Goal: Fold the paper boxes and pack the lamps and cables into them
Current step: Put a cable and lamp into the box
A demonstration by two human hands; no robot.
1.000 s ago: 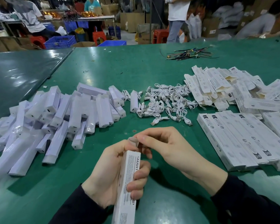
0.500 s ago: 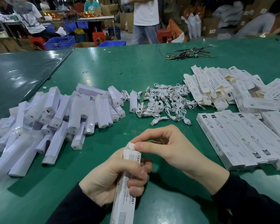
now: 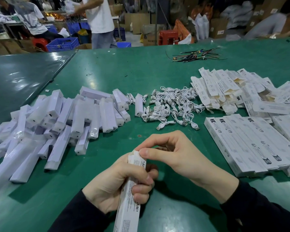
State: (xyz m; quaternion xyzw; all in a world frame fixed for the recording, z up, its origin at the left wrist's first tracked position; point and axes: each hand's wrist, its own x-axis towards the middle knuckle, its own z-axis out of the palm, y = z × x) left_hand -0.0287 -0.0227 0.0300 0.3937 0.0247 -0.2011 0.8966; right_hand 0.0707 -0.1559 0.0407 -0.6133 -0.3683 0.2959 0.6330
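My left hand [image 3: 114, 186] grips the long white paper box [image 3: 130, 198]; right fingers [image 3: 147, 152] pinch its far flap, which could crease if forced.

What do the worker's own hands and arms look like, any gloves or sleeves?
No gloves: both the left hand and the right hand are bare, with short, unpainted nails. Long dark, near-black sleeves cover both forearms to the wrists. No rings, watch or markings show.

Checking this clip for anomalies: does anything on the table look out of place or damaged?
Only one lamp lies apart from the lamp pile, against the cables. Nothing looks damaged or spilled.
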